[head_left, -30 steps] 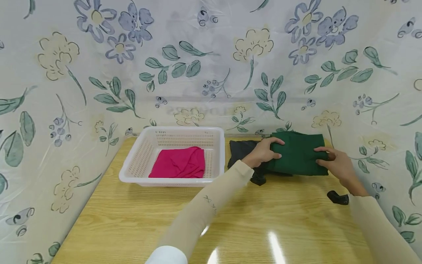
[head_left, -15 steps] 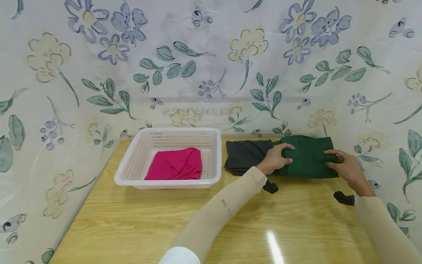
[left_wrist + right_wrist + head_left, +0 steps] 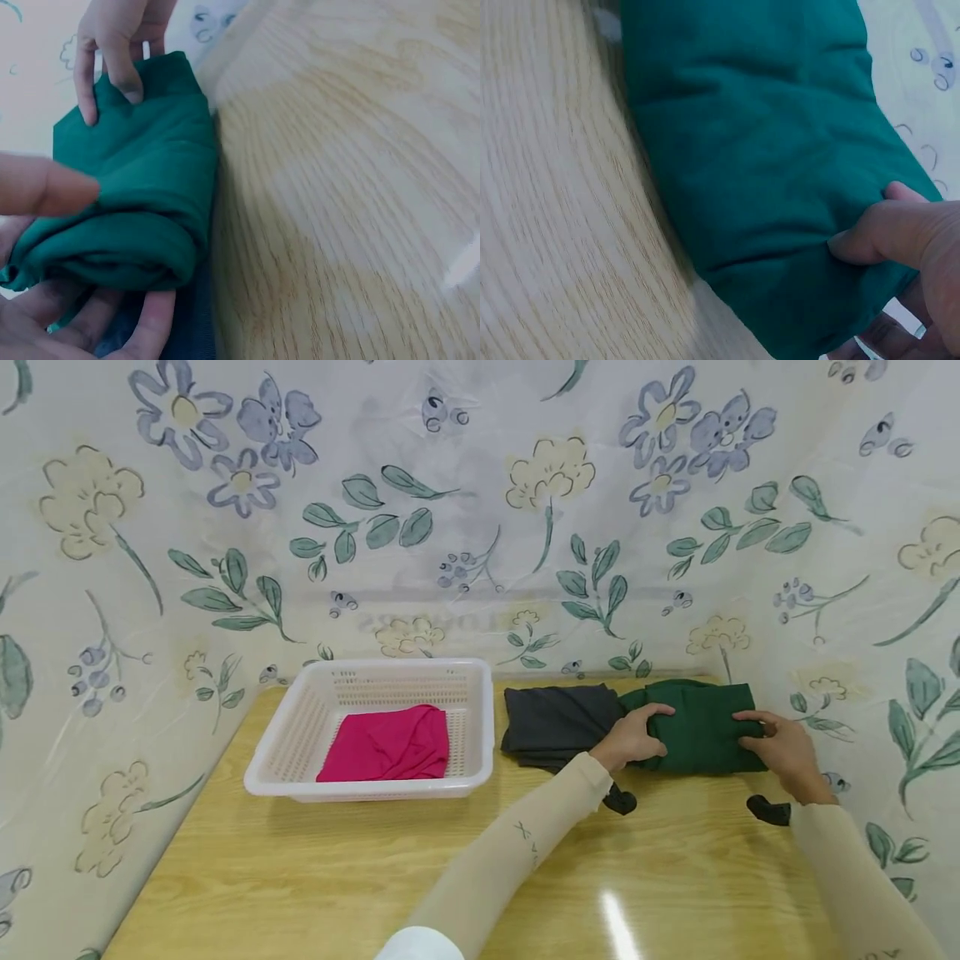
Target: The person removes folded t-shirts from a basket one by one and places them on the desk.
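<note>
A folded green cloth (image 3: pixel 705 727) lies at the back right of the table, held from both ends. My left hand (image 3: pixel 633 739) grips its left end; in the left wrist view several fingers are under the rolled fold (image 3: pixel 127 247) and another finger is over it. The right hand (image 3: pixel 783 752) pinches the opposite end, its thumb (image 3: pixel 862 240) on top and other fingers beyond the edge. Left of the green cloth is a folded dark grey cloth (image 3: pixel 555 722), part of it hidden behind my left hand and the green cloth.
A white perforated plastic basket (image 3: pixel 262 764) stands on the wooden table (image 3: pixel 337 877) at the left, with a folded pink cloth (image 3: pixel 386 743) inside. Floral sheeting (image 3: pixel 465 527) hangs behind and at both sides. Black curved pieces (image 3: pixel 768 810) sit by the wrists.
Both hands have shifted right with the green cloth relative to the basket, so more of the dark grey cloth shows. The head view has turned slightly. The grip looks the same.
</note>
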The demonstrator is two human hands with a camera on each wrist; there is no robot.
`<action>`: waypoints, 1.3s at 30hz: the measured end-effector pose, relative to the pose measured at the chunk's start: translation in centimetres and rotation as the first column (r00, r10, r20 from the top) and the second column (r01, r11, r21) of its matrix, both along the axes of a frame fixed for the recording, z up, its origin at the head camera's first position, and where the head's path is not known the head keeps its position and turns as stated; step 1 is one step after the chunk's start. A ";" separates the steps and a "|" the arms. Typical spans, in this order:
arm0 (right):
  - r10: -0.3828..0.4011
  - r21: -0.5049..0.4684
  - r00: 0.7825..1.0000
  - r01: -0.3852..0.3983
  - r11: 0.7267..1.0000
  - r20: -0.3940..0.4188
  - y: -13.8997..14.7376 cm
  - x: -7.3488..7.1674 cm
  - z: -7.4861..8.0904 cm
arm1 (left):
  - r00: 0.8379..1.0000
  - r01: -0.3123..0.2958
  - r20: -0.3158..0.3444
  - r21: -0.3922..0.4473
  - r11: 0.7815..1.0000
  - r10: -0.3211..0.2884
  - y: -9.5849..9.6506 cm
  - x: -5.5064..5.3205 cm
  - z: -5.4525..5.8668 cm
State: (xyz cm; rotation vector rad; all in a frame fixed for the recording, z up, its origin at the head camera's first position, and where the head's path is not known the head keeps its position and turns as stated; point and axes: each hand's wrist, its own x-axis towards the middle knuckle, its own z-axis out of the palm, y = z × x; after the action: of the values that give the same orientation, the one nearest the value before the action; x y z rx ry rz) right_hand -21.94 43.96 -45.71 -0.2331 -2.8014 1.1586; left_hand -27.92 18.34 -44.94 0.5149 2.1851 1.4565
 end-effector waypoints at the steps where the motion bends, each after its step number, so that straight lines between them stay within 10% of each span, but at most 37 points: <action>1: 0.002 -0.007 1.000 -0.002 1.000 0.003 0.0 -0.1 -0.1 | 1.000 0.007 -0.004 -0.002 1.000 -0.007 -0.1 0.0 -0.1; 18: 0.002 -0.102 0.999 0.003 0.995 0.046 -1.2 -1.9 -0.8 | 0.992 0.043 0.119 0.045 0.998 -0.048 -1.4 -0.5 -1.0; 39: -0.096 0.017 0.995 0.096 0.995 -0.014 -0.7 -1.7 -2.4 | 0.983 0.121 0.152 -0.118 0.986 -0.103 -0.7 -0.8 -0.7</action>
State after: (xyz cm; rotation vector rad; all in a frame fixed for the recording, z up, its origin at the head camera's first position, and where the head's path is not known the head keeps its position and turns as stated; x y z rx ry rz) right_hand -23.64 43.25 -48.06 -0.3531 -2.7541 1.1100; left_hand -28.68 17.64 -45.62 0.4647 2.0827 1.2473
